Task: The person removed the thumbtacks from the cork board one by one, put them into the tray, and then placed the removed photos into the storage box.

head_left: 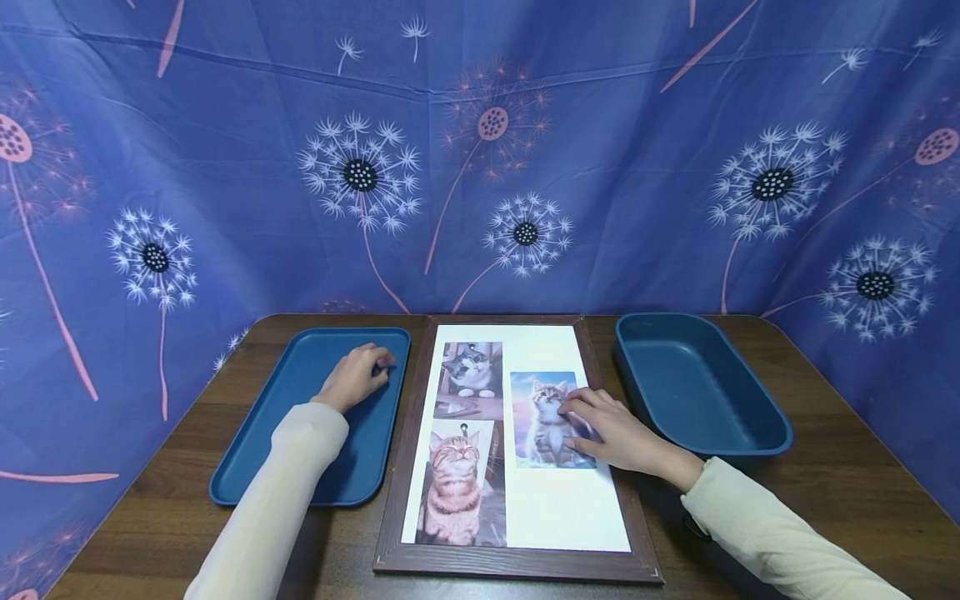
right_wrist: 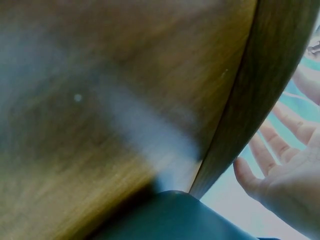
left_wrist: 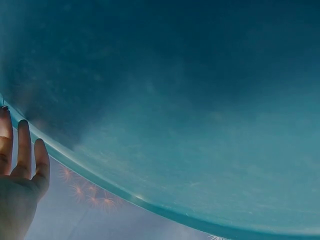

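1. On my head view, I count two photos down on the left half of the brown-framed white board (head_left: 558,518): a gray-and-white cat photo (head_left: 472,379) far, an orange tabby photo (head_left: 453,492) near. Each shows a small dark fastener (head_left: 464,429) at its top; I judge both done.
2. The kitten photo (head_left: 546,433) lies on the board's right half, without any fastener that I can see. I'd say securing it is left.
3. My right hand (head_left: 626,432) rests on that photo's right side, fingers extended, not grasping.
4. My left hand (head_left: 351,377) is over the blue tray (head_left: 296,400), fingers bent; I cannot tell whether the fingertips pinch anything.
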